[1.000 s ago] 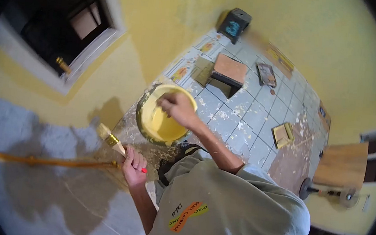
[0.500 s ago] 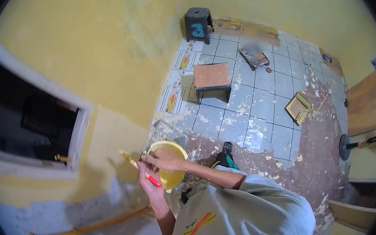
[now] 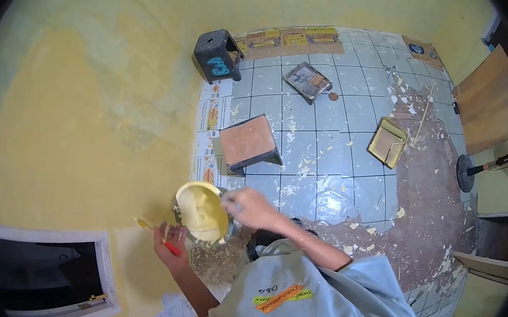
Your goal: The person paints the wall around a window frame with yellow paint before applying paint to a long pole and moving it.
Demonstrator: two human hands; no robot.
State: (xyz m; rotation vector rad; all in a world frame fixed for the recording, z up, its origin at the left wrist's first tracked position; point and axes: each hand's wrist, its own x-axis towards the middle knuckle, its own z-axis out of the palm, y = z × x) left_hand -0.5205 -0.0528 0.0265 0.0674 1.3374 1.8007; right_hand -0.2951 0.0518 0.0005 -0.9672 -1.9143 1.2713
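Observation:
My left hand [image 3: 178,263] is closed around a thin paintbrush [image 3: 172,248] with a red handle end. The brush's yellow-coated bristles point left toward the wall. A bucket [image 3: 188,189] with yellow paint inside stands just beyond this hand, close to the wall. At the bucket's right rim is my right hand [image 3: 250,209], knuckles up and slightly blurred, its fingers curled together. A greyish patch shows at those fingertips; I cannot tell what they grip.
A stool with a brown top [image 3: 247,138] stands beyond the bucket, and a black stool [image 3: 217,54] against the wall. Paint flakes litter the tiled floor. Farther right are a yellow paint tray [image 3: 379,150] and a standing fan [image 3: 464,172]. A window frame [image 3: 103,260] is at lower left.
My right hand has moved from over the bucket, near the brush, to the bucket's right rim. My left hand with the paintbrush has shifted left and down in view. The camera view has turned.

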